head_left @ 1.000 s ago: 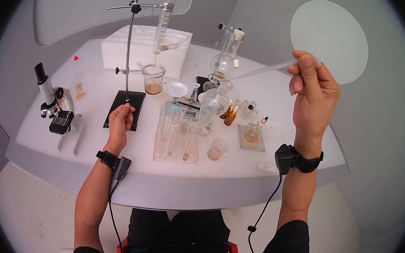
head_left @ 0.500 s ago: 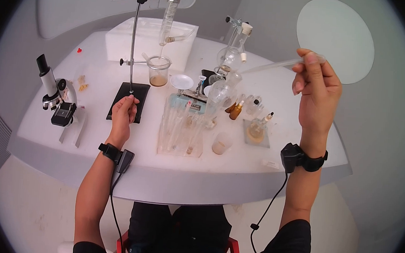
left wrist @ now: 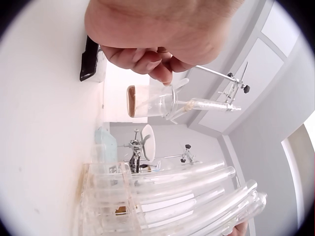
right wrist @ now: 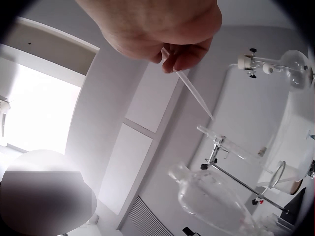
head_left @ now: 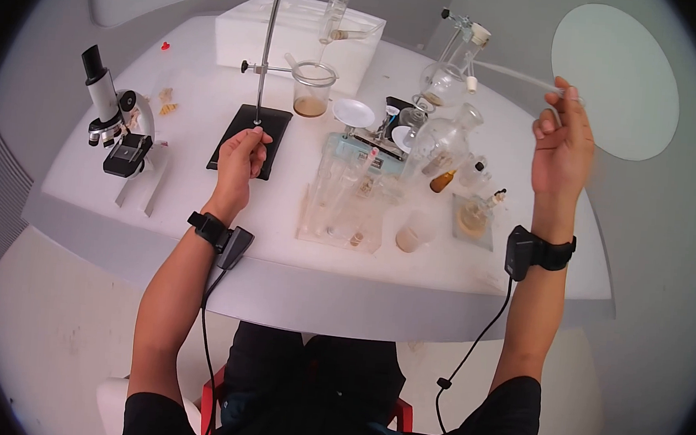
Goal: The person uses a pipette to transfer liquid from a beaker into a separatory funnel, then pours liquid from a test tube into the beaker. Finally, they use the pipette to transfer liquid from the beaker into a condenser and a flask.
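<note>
Low on the metal stand rod (head_left: pixel 270 48), the left hand (head_left: pixel 240 160) has its curled fingertips at the rod's foot, over the black base (head_left: pixel 283 122). The right hand (head_left: pixel 565 145) is raised at the right of the head view and pinches a clear, thin pipette (head_left: pixel 515 74), whose tip points left toward the stoppered flask (head_left: pixel 443 82). In the right wrist view the pipette (right wrist: pixel 196 94) slants down from the curled fingers. A beaker (head_left: pixel 311 100) with brown liquid stands at the ring clamp. The left wrist view shows the left hand (left wrist: pixel 162 34) above that beaker (left wrist: pixel 155 101) in the picture.
A microscope (head_left: pixel 111 109) stands at the left, a white foam box (head_left: pixel 244 33) behind. In the middle are a test tube rack (head_left: pixel 339 229), a blue balance (head_left: pixel 361 155) and a large glass vessel (head_left: pixel 435 147). A small cup (head_left: pixel 414 232) and a flask (head_left: pixel 472 217) stand nearer the right.
The head view has shifted, so the table's things appear further right and higher. The right hand keeps its pinch on the pipette, and the left hand stays at the stand's foot.
</note>
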Available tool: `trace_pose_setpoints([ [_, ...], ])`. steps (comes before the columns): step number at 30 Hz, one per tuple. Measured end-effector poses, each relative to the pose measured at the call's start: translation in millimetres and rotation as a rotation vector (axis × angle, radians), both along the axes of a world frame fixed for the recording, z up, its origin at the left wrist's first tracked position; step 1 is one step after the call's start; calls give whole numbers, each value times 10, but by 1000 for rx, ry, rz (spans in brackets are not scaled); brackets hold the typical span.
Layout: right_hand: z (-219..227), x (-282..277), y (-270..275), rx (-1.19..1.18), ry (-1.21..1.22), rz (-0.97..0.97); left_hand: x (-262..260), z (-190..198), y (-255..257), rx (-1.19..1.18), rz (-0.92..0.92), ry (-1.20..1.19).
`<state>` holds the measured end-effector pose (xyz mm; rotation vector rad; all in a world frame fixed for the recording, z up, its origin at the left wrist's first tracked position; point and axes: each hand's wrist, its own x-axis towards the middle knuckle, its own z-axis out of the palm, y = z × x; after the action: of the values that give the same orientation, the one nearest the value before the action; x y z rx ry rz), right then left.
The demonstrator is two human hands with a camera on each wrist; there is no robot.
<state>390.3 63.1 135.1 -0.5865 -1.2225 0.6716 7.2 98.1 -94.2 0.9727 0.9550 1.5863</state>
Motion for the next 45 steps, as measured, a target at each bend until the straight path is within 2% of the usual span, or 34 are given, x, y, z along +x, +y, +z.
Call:
trace_pose_setpoints([
  [11,-361,-706,738,-275,-374,142,31,9,35,3,-4,-5],
  [23,-447,-1307,1427,-345,-644,232,46,4,64,-34,-55,-45],
  [30,-500,-1531,1563,-477,-707,266,59,3,60,-23,-76,-25],
  [35,-626,-1614,1736,-589,-782,360,61,6,66,-17,-67,-13],
  [45,-711,-1678,1807,-588,-794,353,69,-4,66,-1,-81,-28],
])
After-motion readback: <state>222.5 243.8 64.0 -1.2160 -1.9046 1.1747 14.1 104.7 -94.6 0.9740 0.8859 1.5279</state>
